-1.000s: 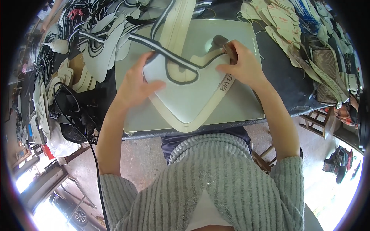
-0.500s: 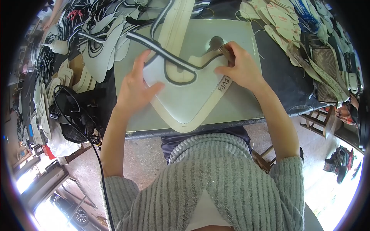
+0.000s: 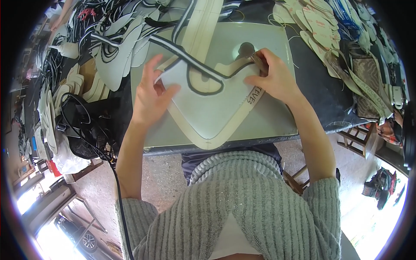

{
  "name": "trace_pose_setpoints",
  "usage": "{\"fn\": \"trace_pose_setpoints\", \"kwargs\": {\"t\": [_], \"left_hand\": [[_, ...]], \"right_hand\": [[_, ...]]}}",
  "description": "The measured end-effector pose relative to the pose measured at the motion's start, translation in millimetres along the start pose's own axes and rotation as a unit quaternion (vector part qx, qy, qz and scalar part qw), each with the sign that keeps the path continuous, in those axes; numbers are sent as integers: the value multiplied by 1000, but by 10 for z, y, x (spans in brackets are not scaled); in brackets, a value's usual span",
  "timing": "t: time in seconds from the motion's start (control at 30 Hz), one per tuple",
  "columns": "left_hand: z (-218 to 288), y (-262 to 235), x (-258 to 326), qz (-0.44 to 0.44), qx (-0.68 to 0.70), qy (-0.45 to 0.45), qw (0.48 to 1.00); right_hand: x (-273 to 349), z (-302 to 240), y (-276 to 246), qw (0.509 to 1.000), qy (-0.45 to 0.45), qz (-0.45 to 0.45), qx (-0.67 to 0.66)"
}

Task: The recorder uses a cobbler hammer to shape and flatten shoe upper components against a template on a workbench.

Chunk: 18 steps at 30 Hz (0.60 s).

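Note:
A large cream V-shaped cut piece (image 3: 216,134) lies on a pale cutting board (image 3: 268,117) on the dark table. On top of it rests a white shoe-upper piece (image 3: 203,112) with a dark outlined edge. My left hand (image 3: 149,97) presses on the white piece's left edge, fingers spread. My right hand (image 3: 273,78) grips a small brown-handled tool (image 3: 259,61) at the piece's upper right edge. A black-and-white striped strip (image 3: 190,60) runs diagonally across the board under the piece.
Piles of white and black cut shoe pieces (image 3: 108,52) lie at the left. Stacks of cream insoles (image 3: 320,26) line the right of the table. A black bag with cables (image 3: 82,125) sits at the left edge. A wooden stool (image 3: 359,138) stands right.
My left hand has shifted slightly right and up along the white piece. My right hand stays at the upper right edge with the tool.

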<state>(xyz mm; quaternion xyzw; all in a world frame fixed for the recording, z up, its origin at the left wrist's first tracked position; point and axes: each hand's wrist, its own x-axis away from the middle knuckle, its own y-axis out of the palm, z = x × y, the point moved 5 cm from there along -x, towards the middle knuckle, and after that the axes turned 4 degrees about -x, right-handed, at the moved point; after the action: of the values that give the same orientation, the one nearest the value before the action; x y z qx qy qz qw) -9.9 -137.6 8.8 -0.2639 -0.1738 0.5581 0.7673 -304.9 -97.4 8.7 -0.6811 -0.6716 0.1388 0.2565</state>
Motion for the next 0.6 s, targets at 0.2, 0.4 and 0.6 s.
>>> {"fn": "trace_pose_setpoints", "kwargs": {"t": [0.2,0.4,0.6], "left_hand": [[14,13,4,-15,5,-17,1000],[269,30,132,103,-247,230,936],[403,367,570,30,-120,249,961]], "right_hand": [[3,-4,3,1000,-6,-5,17],[-2,14,15,1000,-25,-1,12],[-5,-3,-3,1000,-18,-7,17]]}}
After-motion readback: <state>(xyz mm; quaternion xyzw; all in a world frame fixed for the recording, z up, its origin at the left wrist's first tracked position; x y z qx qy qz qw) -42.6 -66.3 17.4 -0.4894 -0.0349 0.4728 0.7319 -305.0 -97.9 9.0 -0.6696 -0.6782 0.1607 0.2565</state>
